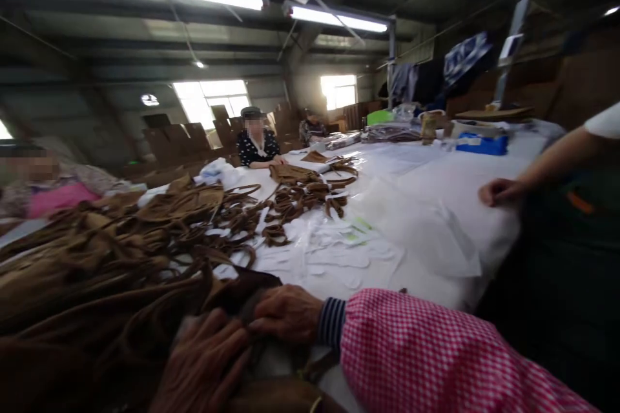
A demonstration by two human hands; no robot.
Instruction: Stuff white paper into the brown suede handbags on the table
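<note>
Brown fabric pieces with long straps point(111, 271) are heaped over the left of the white table. At the bottom centre my left hand point(206, 361) rests on the dark brown cloth, its fingers bent and slightly blurred. Just right of it, my right hand point(288, 313) has its fingers closed at the edge of a dark piece of cloth point(254, 281). The two hands nearly meet. A red checked sleeve covers my right forearm. Beneath the hands lies more brown fabric point(281, 397), in shadow.
White cut-out pieces point(339, 255) and clear plastic sheeting point(426, 232) lie on the white table point(465, 187). A co-worker's fist point(501, 192) rests at the right edge. Other people sit at the far and left sides. A blue box point(482, 143) stands at the back right.
</note>
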